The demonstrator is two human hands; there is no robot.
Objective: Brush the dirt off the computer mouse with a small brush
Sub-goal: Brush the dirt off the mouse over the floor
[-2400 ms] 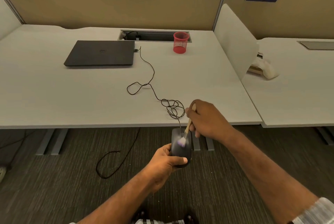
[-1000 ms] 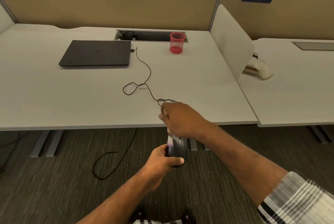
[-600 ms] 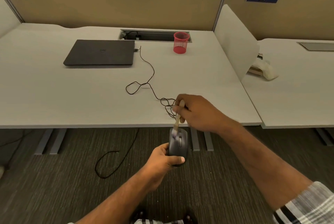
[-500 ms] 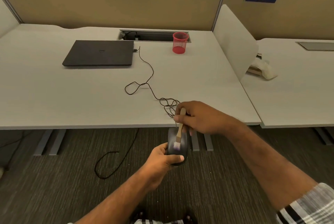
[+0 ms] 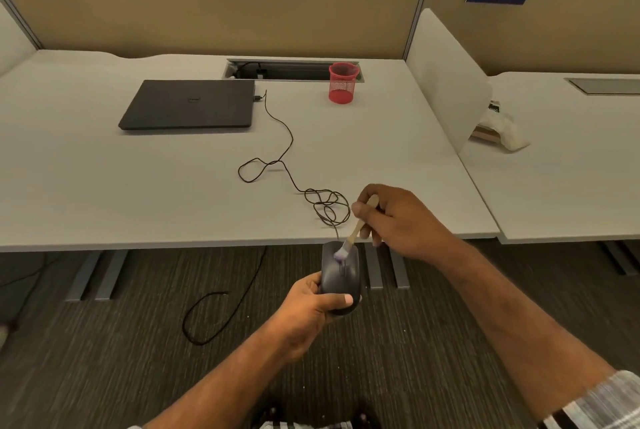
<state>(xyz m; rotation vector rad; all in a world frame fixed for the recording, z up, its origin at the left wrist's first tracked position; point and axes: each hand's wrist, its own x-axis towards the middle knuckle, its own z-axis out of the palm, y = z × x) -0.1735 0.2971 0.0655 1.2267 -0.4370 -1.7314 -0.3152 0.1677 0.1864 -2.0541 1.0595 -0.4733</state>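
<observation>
Across the upper frame the desk (image 5: 138,186) carries only the slack cable (image 5: 277,138). At lower centre, off its edge, the left hand (image 5: 308,307) grips the mouse (image 5: 341,278), and the right hand (image 5: 398,217) pinches the brush (image 5: 353,234), bristles touching the mouse's front. Brushing appears under way; remaining dirt cannot be judged.

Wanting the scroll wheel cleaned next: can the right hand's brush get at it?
Probably yes: the small wooden brush in the right hand already touches the black computer mouse just above its uncovered wheel.

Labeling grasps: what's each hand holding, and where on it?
Left hand grips the mouse by its rear end. Right hand pinches the brush by its upper handle.
</observation>
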